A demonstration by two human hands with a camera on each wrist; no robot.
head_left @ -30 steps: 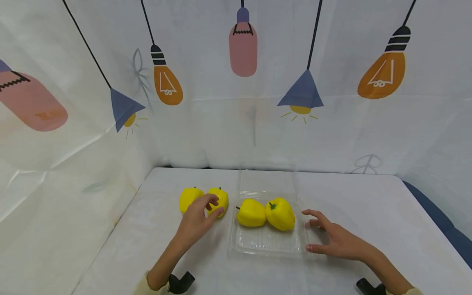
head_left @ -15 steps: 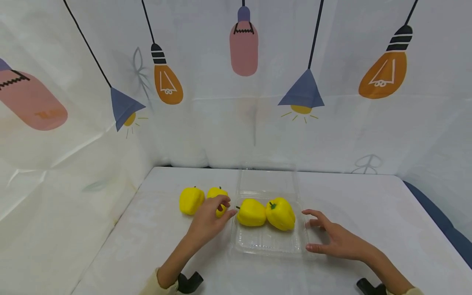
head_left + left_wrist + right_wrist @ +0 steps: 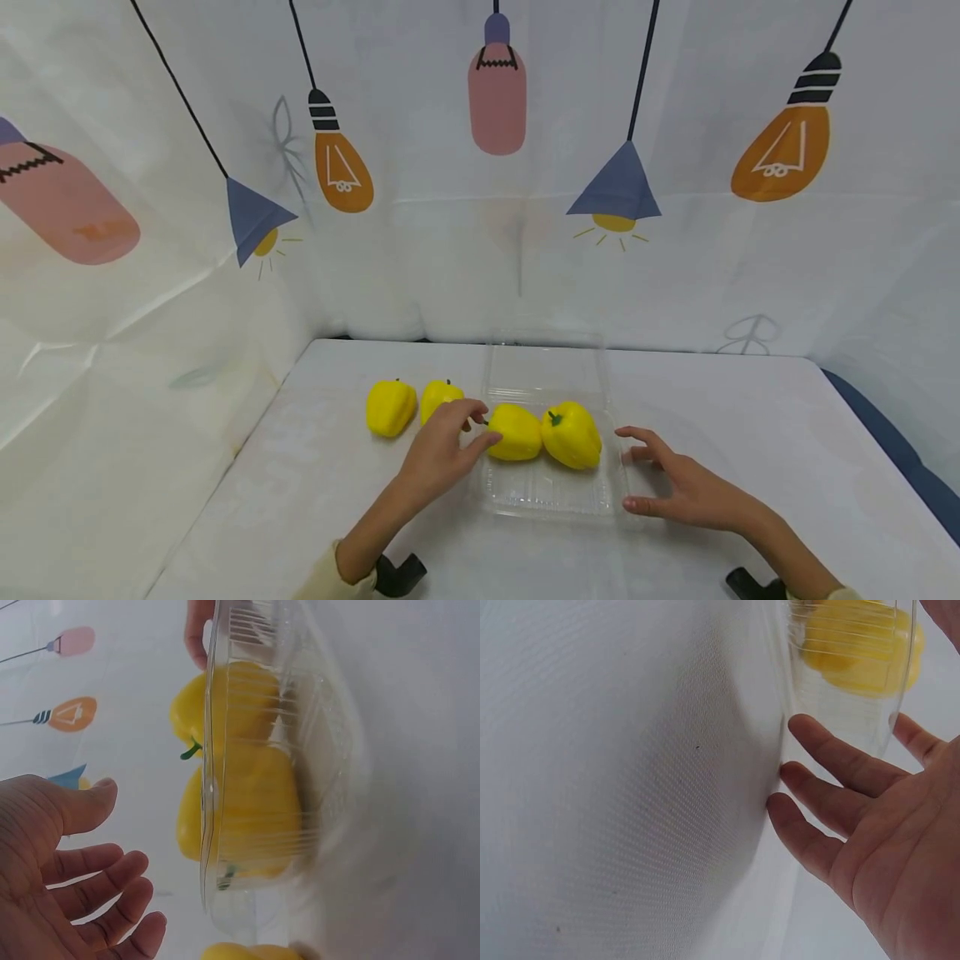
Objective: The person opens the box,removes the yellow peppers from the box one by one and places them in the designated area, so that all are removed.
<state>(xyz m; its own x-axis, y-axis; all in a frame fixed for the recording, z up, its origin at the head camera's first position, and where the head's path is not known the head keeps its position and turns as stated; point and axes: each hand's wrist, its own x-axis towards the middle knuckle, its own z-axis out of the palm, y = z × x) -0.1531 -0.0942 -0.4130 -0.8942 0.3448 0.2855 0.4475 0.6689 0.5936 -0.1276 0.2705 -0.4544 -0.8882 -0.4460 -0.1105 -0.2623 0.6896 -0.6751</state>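
Black devices (image 3: 401, 575) sit at both wrists, below cream sleeves (image 3: 337, 575). The left hand (image 3: 442, 450) holds nothing, its fingers loosely curved and its thumb apart from them, at the left side of a clear container (image 3: 551, 500). The right hand (image 3: 686, 492) grasps nothing either; its fingers spread toward the container's right side, and whether they touch it I cannot tell. Between the hands, in the container, two yellow peppers lie side by side: the left pepper (image 3: 517, 437), just past the left thumb, and the right pepper (image 3: 573, 437), nearer the right hand. Beyond the left hand, on the white surface (image 3: 285, 483), are a partly hidden pepper (image 3: 438, 398) and an outer pepper (image 3: 391, 408). Farther than both hands stretch the clear lid (image 3: 547, 367) and a lamp-printed cloth (image 3: 420, 267).
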